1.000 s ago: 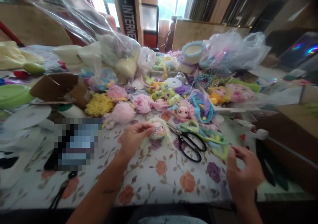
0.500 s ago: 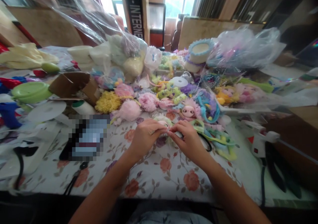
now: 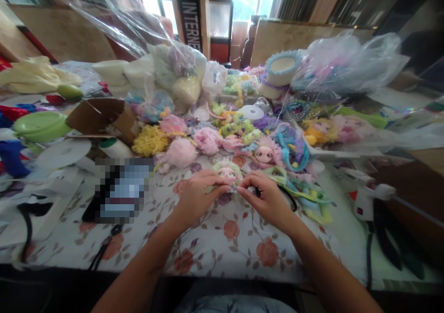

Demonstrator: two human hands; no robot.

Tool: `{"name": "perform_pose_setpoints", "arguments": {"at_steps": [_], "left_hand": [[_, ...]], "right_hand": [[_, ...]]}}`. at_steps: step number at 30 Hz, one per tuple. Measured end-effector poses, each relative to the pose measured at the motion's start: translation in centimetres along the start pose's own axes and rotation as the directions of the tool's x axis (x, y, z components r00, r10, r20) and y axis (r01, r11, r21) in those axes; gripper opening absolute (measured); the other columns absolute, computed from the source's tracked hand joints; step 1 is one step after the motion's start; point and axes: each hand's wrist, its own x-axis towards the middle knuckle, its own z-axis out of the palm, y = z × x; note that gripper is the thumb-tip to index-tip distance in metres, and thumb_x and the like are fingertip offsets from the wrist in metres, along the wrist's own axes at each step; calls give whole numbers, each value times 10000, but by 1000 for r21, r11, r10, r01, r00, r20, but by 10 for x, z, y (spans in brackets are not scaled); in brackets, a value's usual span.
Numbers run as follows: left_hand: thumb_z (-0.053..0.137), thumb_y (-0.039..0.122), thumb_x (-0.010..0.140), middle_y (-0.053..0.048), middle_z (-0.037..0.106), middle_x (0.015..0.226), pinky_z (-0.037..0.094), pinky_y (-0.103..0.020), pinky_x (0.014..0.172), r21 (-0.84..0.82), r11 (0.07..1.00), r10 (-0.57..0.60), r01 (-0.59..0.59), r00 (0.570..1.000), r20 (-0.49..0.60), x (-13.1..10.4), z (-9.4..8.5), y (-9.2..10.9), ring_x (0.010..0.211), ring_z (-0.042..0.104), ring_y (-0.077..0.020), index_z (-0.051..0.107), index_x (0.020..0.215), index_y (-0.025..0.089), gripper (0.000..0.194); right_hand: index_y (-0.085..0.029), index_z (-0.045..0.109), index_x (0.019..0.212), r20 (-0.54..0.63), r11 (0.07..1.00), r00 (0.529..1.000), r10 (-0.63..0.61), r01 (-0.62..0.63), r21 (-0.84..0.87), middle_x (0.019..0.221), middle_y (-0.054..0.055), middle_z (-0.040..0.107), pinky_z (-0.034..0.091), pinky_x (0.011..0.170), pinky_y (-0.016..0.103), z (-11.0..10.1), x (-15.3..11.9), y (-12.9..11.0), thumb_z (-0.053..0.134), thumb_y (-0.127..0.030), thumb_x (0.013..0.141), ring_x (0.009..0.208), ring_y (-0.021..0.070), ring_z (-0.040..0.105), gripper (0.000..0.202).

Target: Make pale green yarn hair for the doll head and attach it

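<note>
Over the flowered cloth, my left hand (image 3: 198, 193) and my right hand (image 3: 266, 198) meet with thumbs and forefingers pinched together. Between the fingertips is a small, shiny, whitish piece (image 3: 233, 186), too small and blurred to name. Just behind it lies a doll head (image 3: 227, 172) with pale green hair, its lower part covered by the fingers. A black loop (image 3: 289, 198) shows beside my right hand, partly hidden by it. Green and yellow ribbon-like pieces (image 3: 314, 197) lie further right.
Behind the hands are pink pompoms (image 3: 181, 152), a pink-haired doll head (image 3: 264, 154) and a white spool (image 3: 251, 112). A phone (image 3: 121, 192) lies to the left, near a cardboard box (image 3: 100, 118). At the right stands a white glue gun (image 3: 367, 195). Plastic bags (image 3: 347, 65) sit further back.
My fingers have shifted slightly, uncovering more of the green-haired doll's face. The small shiny piece now shows between the fingertips. The view has tilted a little.
</note>
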Motion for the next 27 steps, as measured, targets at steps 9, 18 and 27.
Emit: {"name": "perform_pose_setpoints", "arguments": {"at_steps": [9, 18, 27], "left_hand": [[678, 253, 833, -41, 726, 814, 436, -280, 812, 96, 992, 80, -81, 997, 14, -6, 4, -3, 813, 627, -194, 766, 795, 254, 96], [564, 519, 850, -117, 664, 1119, 481, -259, 704, 60, 915, -403, 398, 910, 98, 46, -23, -34, 876, 641, -197, 562, 1265, 152, 555], [775, 604, 558, -167, 586, 1325, 462, -399, 945, 323, 867, -481, 380, 810, 336, 80, -15, -47, 1155, 575, -354, 550, 1283, 142, 889]], "right_hand": [[-196, 559, 740, 73, 999, 997, -1, 4, -34, 797, 24, 577, 413, 747, 304, -1, -2, 4, 546, -263, 932, 799, 175, 536, 203], [-182, 600, 707, -108, 735, 891, 441, -290, 612, 649, -36, 512, 356, 597, 230, -19, -3, 28, 702, -358, 818, 624, 107, 443, 232], [-209, 649, 724, 159, 287, 865, 476, -324, 902, 859, 10, 670, 531, 797, 322, -12, -10, 42, 795, -379, 720, 838, 161, 628, 225]]}}
